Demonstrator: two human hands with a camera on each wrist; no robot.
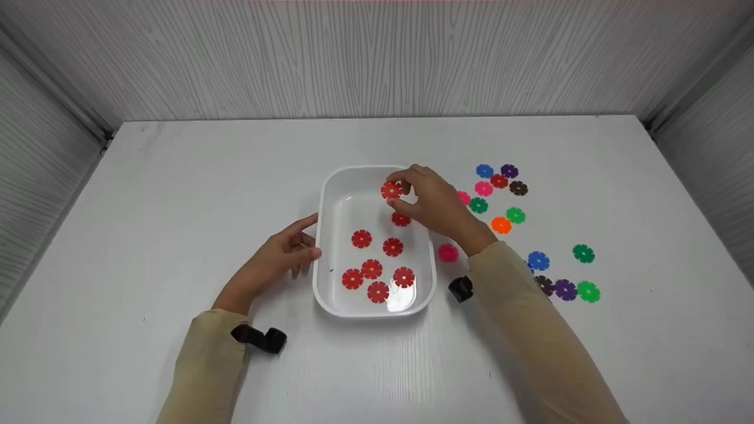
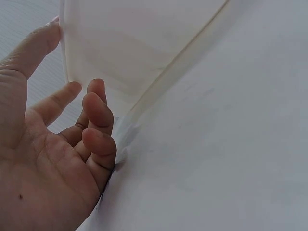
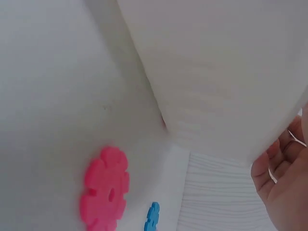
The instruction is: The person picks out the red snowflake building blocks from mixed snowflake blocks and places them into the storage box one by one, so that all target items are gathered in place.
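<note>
A white tray (image 1: 326,300) stands on the table with several red snowflake discs (image 1: 393,247) lying flat in it. Over its far right part, my right hand (image 1: 433,200) pinches another red snowflake disc (image 1: 391,190) between thumb and fingers. In the right wrist view the tray wall (image 3: 216,72) hides that disc, and only part of the right hand (image 3: 286,173) shows. My left hand (image 1: 280,256) touches the tray's left side with thumb and index fingertips. The left wrist view shows this hand (image 2: 53,154) with its other fingers loosely bent beside the tray wall (image 2: 120,43).
Right of the tray lie loose snowflake discs in several colours, among them a pink disc (image 1: 448,252) near the tray, an orange disc (image 1: 501,225), a green disc (image 1: 584,254) and a purple disc (image 1: 566,290). A wood-grain panel (image 1: 377,59) rises behind the table.
</note>
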